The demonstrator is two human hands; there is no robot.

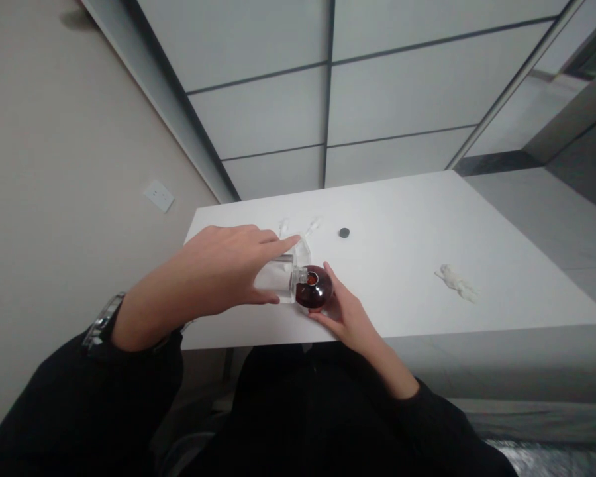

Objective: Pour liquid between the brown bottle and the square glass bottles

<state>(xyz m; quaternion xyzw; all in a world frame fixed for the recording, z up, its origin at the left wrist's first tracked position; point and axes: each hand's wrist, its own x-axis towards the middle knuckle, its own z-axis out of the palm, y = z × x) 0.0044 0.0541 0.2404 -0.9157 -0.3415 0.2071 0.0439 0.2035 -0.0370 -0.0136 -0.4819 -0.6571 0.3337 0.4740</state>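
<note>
My left hand is closed around a clear glass bottle, tipped on its side with its neck pointing right. The bottle's threaded mouth lies over the round opening of a dark reddish-brown bottle. Around the right side of that brown bottle, my right hand is wrapped, fingers on its far and near sides. The brown bottle looks upright at the table's front part. Whether liquid runs between the two mouths cannot be made out.
Behind the bottles lie clear plastic-like pieces, partly hidden by my left hand. A small dark round cap rests on the white table. Farther right is a crumpled whitish object. A wall and paneled doors border the table.
</note>
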